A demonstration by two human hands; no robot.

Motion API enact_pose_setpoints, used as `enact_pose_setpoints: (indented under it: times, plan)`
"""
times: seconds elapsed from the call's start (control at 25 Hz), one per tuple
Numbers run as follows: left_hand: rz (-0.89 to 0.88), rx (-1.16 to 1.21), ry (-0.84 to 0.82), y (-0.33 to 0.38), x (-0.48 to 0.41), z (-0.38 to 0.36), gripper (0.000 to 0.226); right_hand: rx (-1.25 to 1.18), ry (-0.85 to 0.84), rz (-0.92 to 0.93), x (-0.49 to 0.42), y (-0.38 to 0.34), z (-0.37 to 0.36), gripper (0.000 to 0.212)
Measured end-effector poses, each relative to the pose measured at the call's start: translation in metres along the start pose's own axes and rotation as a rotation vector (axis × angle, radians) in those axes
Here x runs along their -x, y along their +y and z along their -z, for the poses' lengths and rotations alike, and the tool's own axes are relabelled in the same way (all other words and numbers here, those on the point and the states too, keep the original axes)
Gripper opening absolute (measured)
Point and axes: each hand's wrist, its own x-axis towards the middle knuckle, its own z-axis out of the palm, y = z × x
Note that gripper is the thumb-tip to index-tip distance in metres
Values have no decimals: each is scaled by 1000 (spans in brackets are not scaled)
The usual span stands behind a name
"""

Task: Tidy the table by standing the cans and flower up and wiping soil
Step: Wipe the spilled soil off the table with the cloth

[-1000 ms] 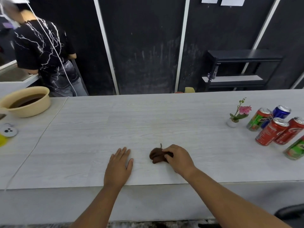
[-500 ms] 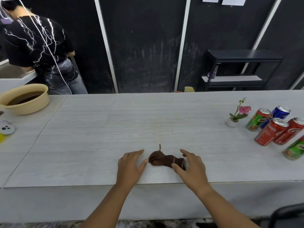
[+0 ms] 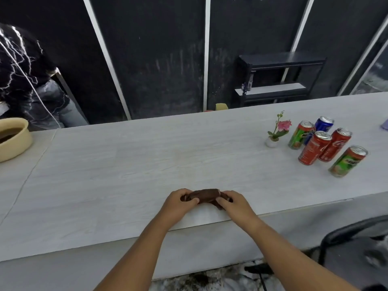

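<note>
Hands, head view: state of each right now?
Left hand: closed on the left end of the brown cloth.
Right hand: closed on the cloth's right end.

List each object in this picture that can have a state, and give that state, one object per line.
brown cloth: bunched, gripped at both ends
left hand: closed on cloth
right hand: closed on cloth
five cans: upright, clustered
flower pot: upright
beige basin: holds dark liquid
table: no soil visible
</note>
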Motion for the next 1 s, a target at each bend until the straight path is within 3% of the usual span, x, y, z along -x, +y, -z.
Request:
enact_pose_setpoints:
  times: [0.2,0.44,0.8,1.0]
  plan:
    - [9,142,-134,49,-6,-61,7,-253,81,-115,32,20,69,17]
    - [-18,152,-390,120,-15,-171,31,-319,317,-190,93,77,161,21]
    - [-210,-6,-734,214,-4,-337,26,-431,762,-289,204,158,261,19]
    - [-311,-147,-907,232,14,-414,17,-446,899,-343,255,209,281,20]
